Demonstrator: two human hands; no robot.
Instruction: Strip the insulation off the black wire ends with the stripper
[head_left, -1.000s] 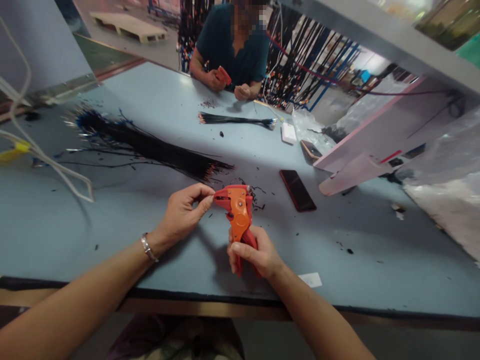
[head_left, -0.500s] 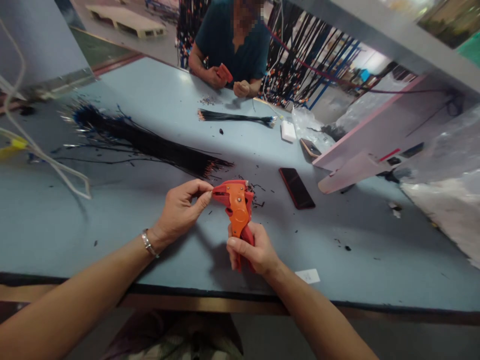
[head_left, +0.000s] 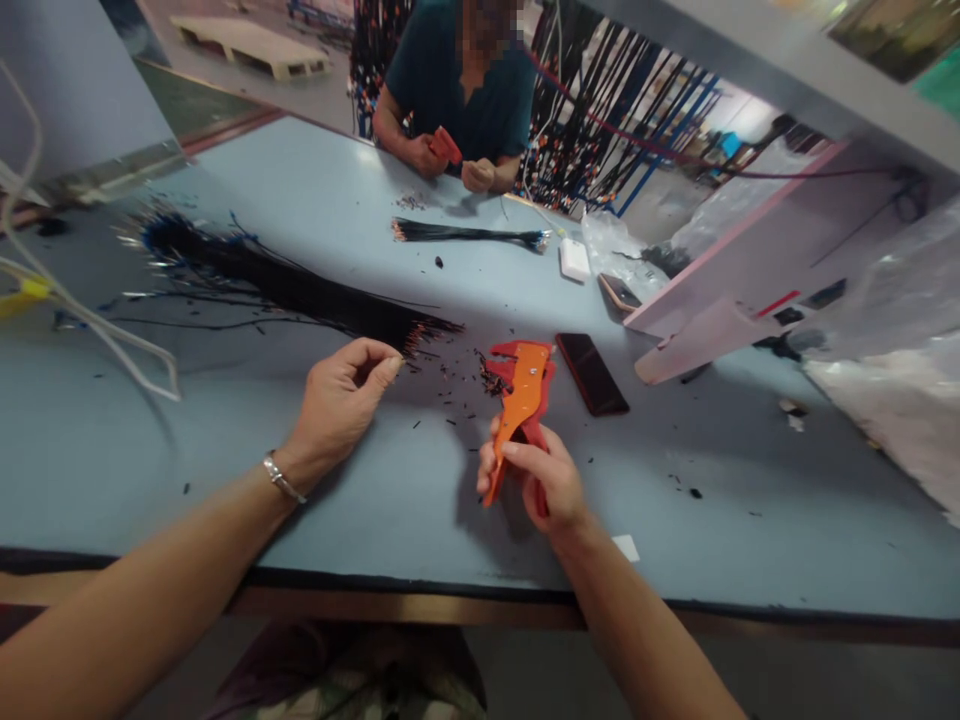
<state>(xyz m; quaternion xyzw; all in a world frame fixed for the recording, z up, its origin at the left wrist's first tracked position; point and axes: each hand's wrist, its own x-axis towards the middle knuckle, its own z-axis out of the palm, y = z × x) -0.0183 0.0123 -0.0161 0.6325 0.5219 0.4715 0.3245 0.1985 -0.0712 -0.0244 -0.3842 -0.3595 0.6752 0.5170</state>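
Note:
My right hand [head_left: 551,475] is wrapped around the handles of an orange and red wire stripper [head_left: 523,385]. Its handles are spread and its red jaws point left, with a gap between them. To the left, thumb and forefinger of my left hand [head_left: 341,395] pinch a thin wire [head_left: 403,361]; only a tiny end shows at the fingertips and the rest is hidden. Just beyond that hand lies a thick bundle of black wires [head_left: 300,285], with bare copper ends toward me and blue and silvery ends at the far left. Black insulation scraps [head_left: 491,378] are heaped by the jaws.
A dark phone [head_left: 592,374] lies right of the stripper. Across the table [head_left: 360,510], a person [head_left: 465,90] holds a red tool [head_left: 445,146] near a smaller wire bundle [head_left: 469,235]. A white box [head_left: 574,260] and another phone [head_left: 619,292] sit by the right-hand panel; a white cable [head_left: 112,335] loops at left.
My right hand has drawn the stripper away to the right, and its handles have spread apart. My left hand has shifted slightly left, still pinching. More black scraps show where the stripper was.

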